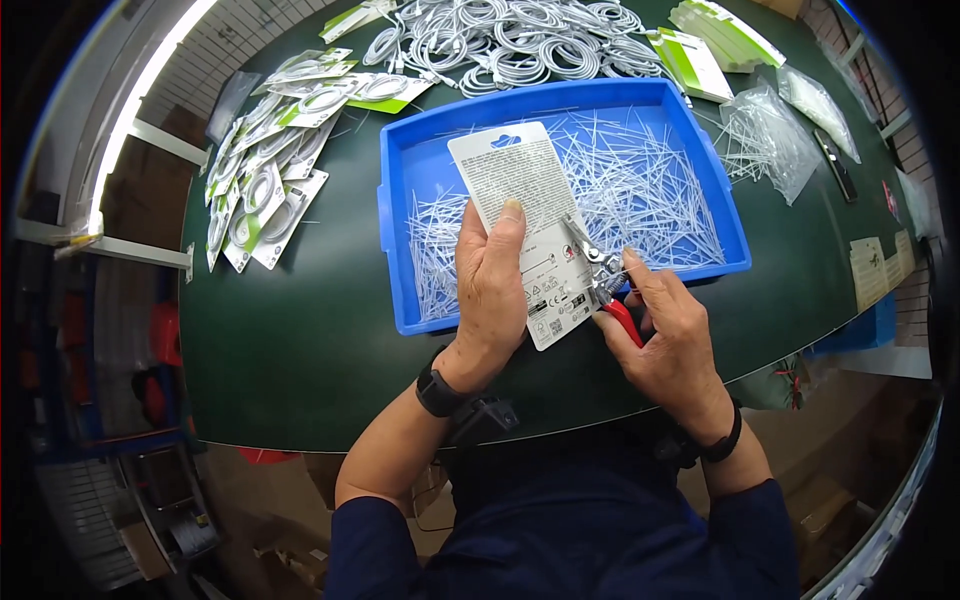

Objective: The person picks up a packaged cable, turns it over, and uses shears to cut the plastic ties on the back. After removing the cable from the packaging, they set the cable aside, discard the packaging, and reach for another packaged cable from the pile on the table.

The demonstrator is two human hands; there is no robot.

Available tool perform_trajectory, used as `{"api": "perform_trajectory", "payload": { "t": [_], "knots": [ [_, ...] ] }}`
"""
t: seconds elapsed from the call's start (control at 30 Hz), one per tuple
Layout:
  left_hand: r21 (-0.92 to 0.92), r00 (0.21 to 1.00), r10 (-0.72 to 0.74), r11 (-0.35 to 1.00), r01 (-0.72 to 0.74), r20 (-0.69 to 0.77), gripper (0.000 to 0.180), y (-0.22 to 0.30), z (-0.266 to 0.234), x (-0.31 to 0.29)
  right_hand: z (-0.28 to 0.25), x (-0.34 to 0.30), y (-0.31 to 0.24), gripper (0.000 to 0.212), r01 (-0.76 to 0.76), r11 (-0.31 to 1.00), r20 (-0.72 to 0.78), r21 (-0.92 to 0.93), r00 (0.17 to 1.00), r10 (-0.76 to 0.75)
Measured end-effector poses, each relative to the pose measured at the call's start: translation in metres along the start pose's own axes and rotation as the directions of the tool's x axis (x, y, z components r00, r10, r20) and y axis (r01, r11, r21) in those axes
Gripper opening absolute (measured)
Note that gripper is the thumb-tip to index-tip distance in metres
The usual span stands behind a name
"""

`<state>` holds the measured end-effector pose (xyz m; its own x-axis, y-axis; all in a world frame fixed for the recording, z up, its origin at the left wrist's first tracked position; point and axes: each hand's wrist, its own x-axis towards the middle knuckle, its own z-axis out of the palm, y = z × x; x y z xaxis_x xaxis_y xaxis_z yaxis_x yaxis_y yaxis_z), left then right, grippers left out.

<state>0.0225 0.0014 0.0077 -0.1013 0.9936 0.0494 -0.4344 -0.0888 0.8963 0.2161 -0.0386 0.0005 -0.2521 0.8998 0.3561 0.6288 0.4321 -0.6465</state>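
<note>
My left hand (490,280) is closed on a white printed cardboard package card (515,180), its thumb lying across the printed side. The card is tilted over the front of a blue plastic tray (390,240). In my right hand (665,335) is a pair of red-handled pliers or cutters (620,318). Their metal jaws (583,238) lie against the card's right edge; whether they are parted is too small to tell. Many thin white plastic ties (640,190) lie loose in the tray, behind and beside the card.
Packed cable cards (265,190) are heaped at the left. Coiled grey-white cables (520,40) pile up at the back, with green-and-white cards (725,40) beside them. To the right lie a clear bag of ties (780,135) and a black knife-like tool (835,165). The dark green table (290,360) has a curved front edge.
</note>
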Motion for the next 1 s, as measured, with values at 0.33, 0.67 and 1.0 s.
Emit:
{"api": "perform_trajectory", "payload": {
  "t": [0.33, 0.67, 1.0],
  "knots": [
    [-0.002, 0.999, -0.022, 1.0, 0.022, 0.026, 0.047, -0.002, 0.006, 0.002, -0.021, 0.011, -0.006, 0.069, -0.01, 0.972, 0.138, 0.236, 0.99, -0.023],
    [0.089, 0.998, 0.002, 0.996, -0.007, 0.055, 0.05, -0.002, 0.014, -0.004, -0.019, 0.011, -0.008, 0.07, 0.045, 0.984, 0.12, 0.173, 0.991, -0.066],
    [0.081, 0.999, -0.036, 0.996, 0.034, 0.024, 0.048, 0.0, 0.004, 0.008, -0.016, 0.01, 0.001, 0.07, -0.017, 0.975, 0.102, 0.223, 0.995, -0.006]
  ]
}}
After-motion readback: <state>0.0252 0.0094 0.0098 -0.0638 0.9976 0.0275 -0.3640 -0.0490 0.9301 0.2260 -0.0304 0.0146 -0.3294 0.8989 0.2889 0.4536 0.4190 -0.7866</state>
